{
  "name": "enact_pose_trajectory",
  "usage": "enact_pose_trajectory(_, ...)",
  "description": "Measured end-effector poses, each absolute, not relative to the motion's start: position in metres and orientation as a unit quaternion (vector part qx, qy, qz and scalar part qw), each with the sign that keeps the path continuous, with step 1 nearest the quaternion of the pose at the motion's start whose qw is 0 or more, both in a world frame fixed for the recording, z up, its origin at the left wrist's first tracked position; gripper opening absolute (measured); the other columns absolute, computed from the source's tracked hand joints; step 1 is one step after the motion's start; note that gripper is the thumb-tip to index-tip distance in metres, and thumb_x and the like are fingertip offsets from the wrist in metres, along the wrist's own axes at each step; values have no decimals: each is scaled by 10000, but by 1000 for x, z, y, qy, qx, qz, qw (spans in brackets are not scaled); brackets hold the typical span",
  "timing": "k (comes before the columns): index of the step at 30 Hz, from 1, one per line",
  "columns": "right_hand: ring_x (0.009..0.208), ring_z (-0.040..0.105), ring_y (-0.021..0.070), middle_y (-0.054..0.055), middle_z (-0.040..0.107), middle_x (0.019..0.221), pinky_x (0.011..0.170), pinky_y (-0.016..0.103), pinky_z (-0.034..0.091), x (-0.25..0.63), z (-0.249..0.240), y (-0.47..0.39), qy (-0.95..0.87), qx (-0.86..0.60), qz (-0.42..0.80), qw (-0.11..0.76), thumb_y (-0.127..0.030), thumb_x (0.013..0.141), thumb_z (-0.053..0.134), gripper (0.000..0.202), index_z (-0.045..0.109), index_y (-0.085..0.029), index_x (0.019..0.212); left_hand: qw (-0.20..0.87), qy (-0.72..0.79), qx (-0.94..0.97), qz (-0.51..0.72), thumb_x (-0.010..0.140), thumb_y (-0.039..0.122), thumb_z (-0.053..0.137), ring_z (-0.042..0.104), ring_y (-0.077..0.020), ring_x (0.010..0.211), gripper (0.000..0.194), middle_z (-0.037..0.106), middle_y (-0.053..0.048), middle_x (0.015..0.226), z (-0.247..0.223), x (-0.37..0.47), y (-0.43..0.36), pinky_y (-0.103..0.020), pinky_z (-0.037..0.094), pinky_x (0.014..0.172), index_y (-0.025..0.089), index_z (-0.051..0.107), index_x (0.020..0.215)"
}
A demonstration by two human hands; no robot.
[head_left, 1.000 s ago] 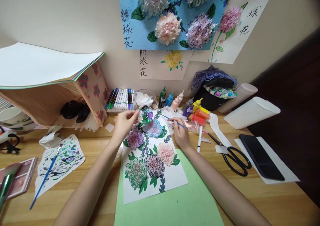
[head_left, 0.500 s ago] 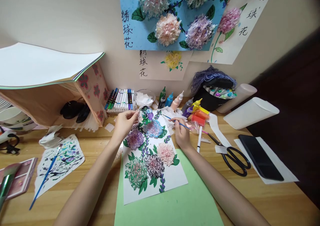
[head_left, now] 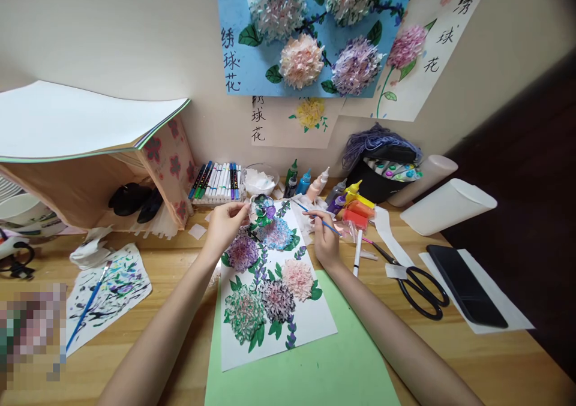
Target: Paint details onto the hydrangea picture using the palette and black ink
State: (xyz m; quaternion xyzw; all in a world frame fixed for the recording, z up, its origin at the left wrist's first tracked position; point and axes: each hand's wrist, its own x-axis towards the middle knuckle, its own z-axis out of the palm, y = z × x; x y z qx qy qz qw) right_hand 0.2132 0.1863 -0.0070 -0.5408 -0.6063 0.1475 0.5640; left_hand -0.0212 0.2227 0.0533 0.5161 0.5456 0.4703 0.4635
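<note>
Between the fingertips of my left hand (head_left: 229, 223) is a small paint palette (head_left: 264, 211) smeared with green, purple and dark paint. It is over the upper part of a white sheet of paper (head_left: 310, 328). My right hand (head_left: 326, 238) grips a slim blue paintbrush (head_left: 327, 223), its tip by the purple-and-green sprig (head_left: 283, 209) near the paper's top edge. Raised, textured flowers in purple, blue (head_left: 276, 234), pink (head_left: 297, 279), black-and-pink and green (head_left: 245, 313) cover the sheet, with green leaves around them. A light green sheet (head_left: 306, 382) lies underneath.
Behind the paper stand paint bottles (head_left: 303, 181), markers (head_left: 218, 181) and a bowl of tissue (head_left: 260, 179). To the right lie scissors (head_left: 423, 292) and a phone (head_left: 468, 286). On the left are a paint-stained paper (head_left: 121, 286), another brush (head_left: 87, 307) and a pink box (head_left: 168, 154).
The brush tip has shifted slightly up and right, away from the sprig. My left hand and the palette stay almost in place. The whole view has tilted a little.
</note>
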Motion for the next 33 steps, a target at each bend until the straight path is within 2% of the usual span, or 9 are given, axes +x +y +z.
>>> enact_pose_trajectory(3,762,576,169,32,630,823,695,323,453,205,8,182,-572,-492,147,640,-302,944,318,271,562,-215,867,459,545,525,466,670,484,683,636,-162,617,384,711,-71,754,51,-22,223,-308,540,635,128,718,809)
enact_pose_trajectory(6,695,566,162,17,605,730,651,316,442,196,26,177,-602,-463,153,632,-304,944,324,291,558,-219,794,455,544,533,461,685,486,669,643,-171,652,388,715,-77,784,50,-22,223,-314,542,657,132,721,836)
enact_pose_trajectory(11,754,583,169,24,610,758,707,330,449,189,29,176,-655,-486,172,552,-288,943,327,290,562,-218,787,473,539,519,466,660,478,691,644,-171,642,384,714,-69,763,54,-19,220,-314,543,652,134,724,827)
enact_pose_trajectory(15,766,575,171,29,618,800,732,340,451,189,21,177,-675,-482,169,533,-280,942,332,286,580,-223,809,481,537,513,467,659,467,695,638,-161,621,368,708,-61,734,58,-17,219,-309,545,642,129,722,804)
enact_pose_trajectory(20,768,574,172,31,625,805,709,331,452,189,21,175,-660,-476,175,554,-284,942,331,274,578,-222,842,478,538,516,465,668,460,689,632,-157,607,357,706,-56,721,59,-17,219,-300,544,632,129,719,797)
enact_pose_trajectory(25,748,577,163,26,611,797,695,317,452,200,16,186,-578,-495,140,634,-299,949,306,268,543,-217,854,465,546,523,460,674,471,681,636,-165,621,367,706,-60,737,57,-20,221,-316,546,649,130,717,804)
enact_pose_trajectory(31,842,557,179,44,598,865,785,340,425,214,-1,206,-631,-549,120,535,-298,943,325,240,536,-208,872,471,541,511,473,646,488,701,632,-161,606,385,699,-50,709,56,-24,224,-303,541,639,133,713,795)
enact_pose_trajectory(33,848,550,184,45,593,861,792,344,419,214,-4,208,-640,-547,119,526,-294,942,326,242,539,-208,865,469,542,513,473,646,490,702,635,-163,612,391,700,-54,716,56,-25,224,-299,539,638,131,714,803)
